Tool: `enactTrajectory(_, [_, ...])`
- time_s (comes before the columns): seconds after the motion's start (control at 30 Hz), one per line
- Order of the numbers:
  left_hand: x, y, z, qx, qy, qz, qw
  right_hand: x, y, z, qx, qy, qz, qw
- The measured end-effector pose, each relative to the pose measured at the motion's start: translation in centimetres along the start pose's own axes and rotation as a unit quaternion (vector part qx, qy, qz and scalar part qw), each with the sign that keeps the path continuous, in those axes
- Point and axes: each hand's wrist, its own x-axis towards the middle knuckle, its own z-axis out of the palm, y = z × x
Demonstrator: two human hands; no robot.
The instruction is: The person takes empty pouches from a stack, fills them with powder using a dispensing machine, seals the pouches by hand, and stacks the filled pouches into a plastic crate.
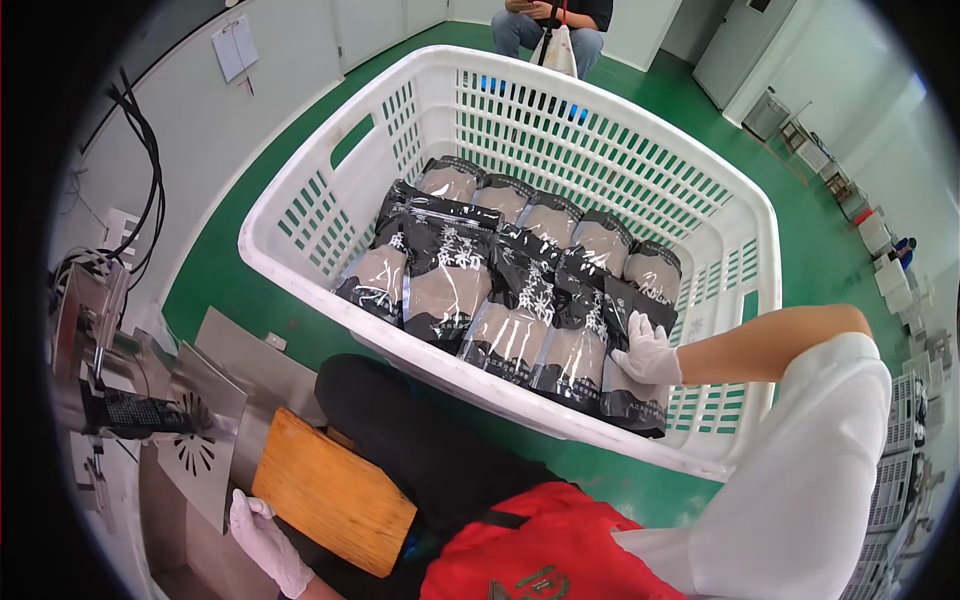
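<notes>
My right hand, in a white glove, lies on a black pouch with a clear window at the right end of the front row, its fingers spread over the upper part. More such pouches of greyish powder, one of them a large pouch, stand in two rows in the white plastic crate. Low on the left, my gloved left hand is beside a metal plate and a wooden board. Its fingers are loosely bent and apart, and nothing shows in them.
A metal machine with hanging black cables stands at the left wall. Beyond the crate sits another person holding something red. Stacked crates line the right side. The floor is green.
</notes>
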Motion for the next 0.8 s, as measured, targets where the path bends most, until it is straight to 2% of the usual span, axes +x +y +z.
enactTrajectory(0.07, [0.0,-0.6,-0.3,-0.007,-0.007,-0.006,1.000,-0.2,-0.8,0.0,0.039,0.018,0.054,0.998])
enactTrajectory(0.13, [-0.1,-1.0,-0.4,-0.019,-0.014,-0.011,1.000,0.0,-0.1,0.1,0.032,0.038,0.041,0.998])
enactTrajectory(0.2, [-0.2,-0.9,-0.5,-0.017,-0.005,-0.018,1.000,0.5,-0.5,-1.0,0.035,-0.013,0.050,0.998])
enactTrajectory(0.23, [-0.1,-0.8,-0.9,-0.016,0.000,-0.015,1.000,-1.3,-2.4,-3.7,0.067,0.012,-0.004,0.998])
enactTrajectory(0.27, [0.0,-0.8,-1.4,-0.011,-0.006,-0.011,1.000,-1.7,-3.4,-4.4,0.038,0.090,-0.116,0.988])
enactTrajectory(0.33, [0.0,-0.3,-1.7,0.000,-0.020,-0.006,1.000,-0.8,-4.7,-4.1,0.032,0.160,-0.193,0.968])
enactTrajectory(0.4, [-0.3,0.5,-1.3,0.011,0.024,-0.006,1.000,0.9,-5.2,-3.1,-0.008,0.111,-0.211,0.971])
enactTrajectory(0.53, [-0.5,0.7,-2.8,0.027,0.026,0.009,0.999,1.4,-5.9,-3.2,0.048,0.077,-0.183,0.979])
enactTrajectory(0.6, [-0.3,0.8,-2.6,0.014,0.026,0.000,1.000,2.3,-7.2,-4.5,0.067,0.093,-0.194,0.974])
enactTrajectory(0.67, [-0.1,0.8,-3.0,0.026,0.018,0.013,0.999,2.4,-10.6,-6.6,0.059,0.170,-0.336,0.924])
enactTrajectory(0.73, [-0.3,1.6,-2.0,0.027,0.004,0.016,0.999,3.9,-13.2,-5.3,0.056,0.128,-0.376,0.916])
enactTrajectory(0.8, [-0.4,2.8,-1.5,0.036,0.024,0.036,0.998,4.3,-13.6,-4.5,0.062,0.143,-0.373,0.915])
